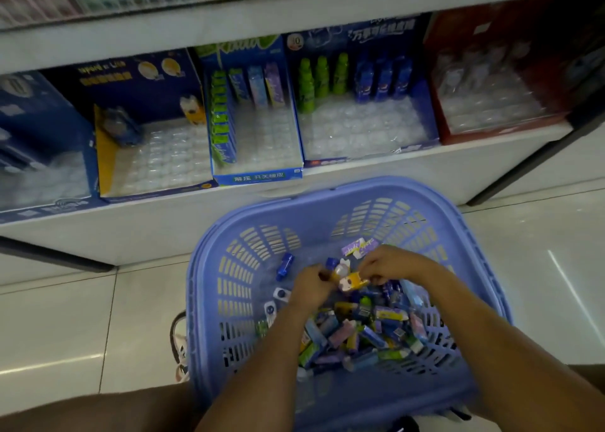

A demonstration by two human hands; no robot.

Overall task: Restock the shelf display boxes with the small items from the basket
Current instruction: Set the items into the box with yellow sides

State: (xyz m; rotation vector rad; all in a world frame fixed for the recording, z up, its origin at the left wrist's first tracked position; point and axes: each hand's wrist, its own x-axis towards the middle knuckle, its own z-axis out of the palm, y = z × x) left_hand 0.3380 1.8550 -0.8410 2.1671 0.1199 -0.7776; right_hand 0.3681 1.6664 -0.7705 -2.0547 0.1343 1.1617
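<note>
A blue plastic basket sits on the floor in front of me, holding a heap of several small wrapped items. Both my hands are inside it. My left hand is closed around small yellow-and-white items. My right hand pinches the same cluster from the right. On the low shelf stand display boxes: a dark blue and yellow one, a blue one with green and pastel packs, a wider blue one with green and blue bottle-shaped items, and a red one.
The display boxes have clear plastic trays with many unfilled slots. Another blue box stands at the far left. The white shelf front runs just beyond the basket. A shoe shows left of the basket on the tiled floor.
</note>
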